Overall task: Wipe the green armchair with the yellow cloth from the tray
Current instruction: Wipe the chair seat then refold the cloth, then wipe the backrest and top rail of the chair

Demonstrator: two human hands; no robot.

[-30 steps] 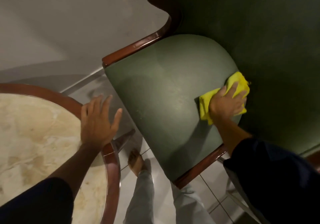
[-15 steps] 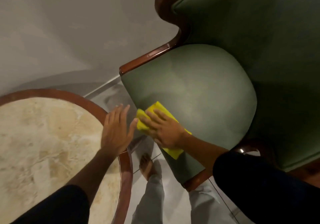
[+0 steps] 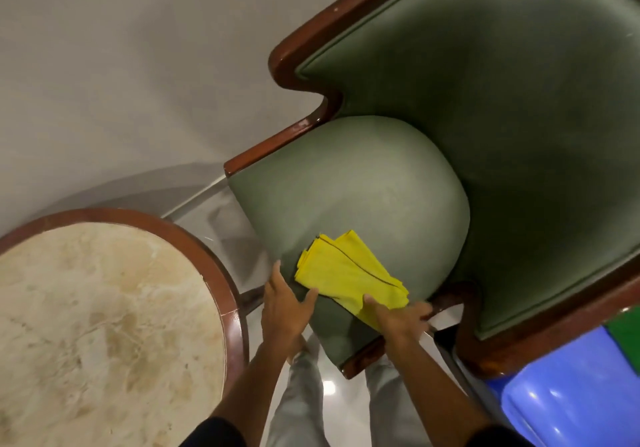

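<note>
The green armchair [image 3: 363,183], with a brown wooden frame, fills the right and centre of the head view. The folded yellow cloth [image 3: 343,270] lies flat on the front part of its seat cushion. My right hand [image 3: 398,318] grips the cloth's near right corner at the seat's front edge, thumb on top. My left hand [image 3: 285,304] rests at the cushion's front left side, fingers spread, its thumb touching the cloth's near left edge. The tray is not in view.
A round marble-topped table with a wooden rim [image 3: 211,266] stands close on the left, leaving a narrow gap to the chair. A blue plastic object [image 3: 571,394] sits at the lower right. A pale wall [image 3: 138,65] is behind. My legs [image 3: 301,401] stand below the seat.
My right hand swept the cloth from the seat's right side to its front left, then slid back to the cloth's near edge. My left hand left the table rim and came to the cushion.
</note>
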